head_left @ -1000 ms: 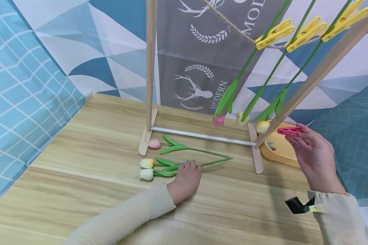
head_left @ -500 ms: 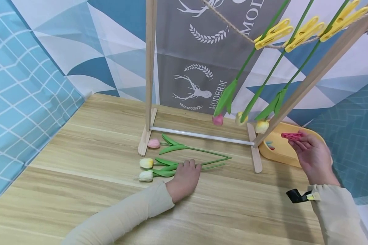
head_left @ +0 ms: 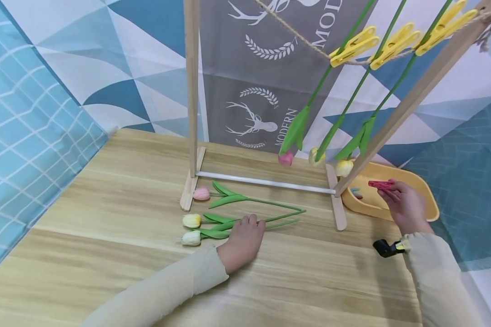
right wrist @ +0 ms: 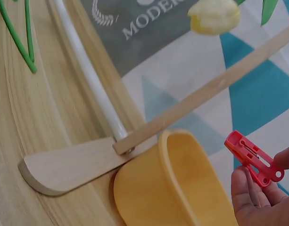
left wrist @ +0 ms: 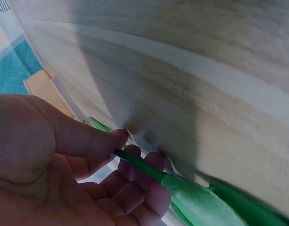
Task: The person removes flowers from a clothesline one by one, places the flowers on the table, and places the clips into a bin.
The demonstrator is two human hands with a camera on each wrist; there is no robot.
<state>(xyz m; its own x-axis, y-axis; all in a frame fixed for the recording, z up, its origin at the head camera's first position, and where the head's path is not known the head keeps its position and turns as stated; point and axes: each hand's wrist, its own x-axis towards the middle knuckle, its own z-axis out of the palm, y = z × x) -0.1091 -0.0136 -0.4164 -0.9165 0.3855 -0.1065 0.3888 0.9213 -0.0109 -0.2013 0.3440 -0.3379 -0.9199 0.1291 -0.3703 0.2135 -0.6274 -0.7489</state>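
Three artificial tulips lie on the wooden table with their heads to the left: a pink tulip (head_left: 202, 194), a yellow-tipped tulip (head_left: 192, 221) and a white tulip (head_left: 191, 238). Over the lower two stems is my left hand (head_left: 243, 240); in the left wrist view its thumb and fingers pinch a green stem (left wrist: 139, 164). Which of the two tulips it belongs to, I cannot tell. My right hand (head_left: 407, 206) pinches a red clothespin (right wrist: 250, 157) between thumb and fingers, above the yellow bin (head_left: 431, 211). The clothespin's handle ends are at the fingers.
A wooden rack (head_left: 191, 91) stands behind the tulips, joined low by a white rod (head_left: 266, 181). Yellow clothespins (head_left: 353, 47) clip three tulips head-down to its rope (head_left: 290, 29). Small coloured pieces (head_left: 356, 193) lie in the bin, beside the rack's right foot (head_left: 336, 204).
My right hand has moved down and left with the red clothespin, from beyond the rack's right post to over the bin. The left hand stays on the stems; the head view shifts slightly.
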